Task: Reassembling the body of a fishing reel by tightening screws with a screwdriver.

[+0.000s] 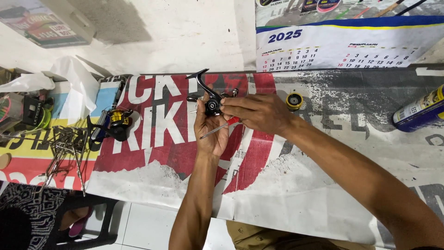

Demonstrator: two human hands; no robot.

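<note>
The left hand [210,132] is closed around a black fishing reel body [212,105], cradling it from below with the palm up, above the printed banner [152,139] covering the table. The reel's curved black arm [200,78] juts up and away from that grip, toward the wall. The right hand [259,112] comes in from the right, fingertips pinched on the reel's side, touching it. It also holds a red-handled screwdriver [218,128], whose shaft slants down-left beneath the reel, across the left palm. Both hands meet at the reel. A second reel [115,122] lies well to the left, a yellow spool [294,100] just right of the hands.
</note>
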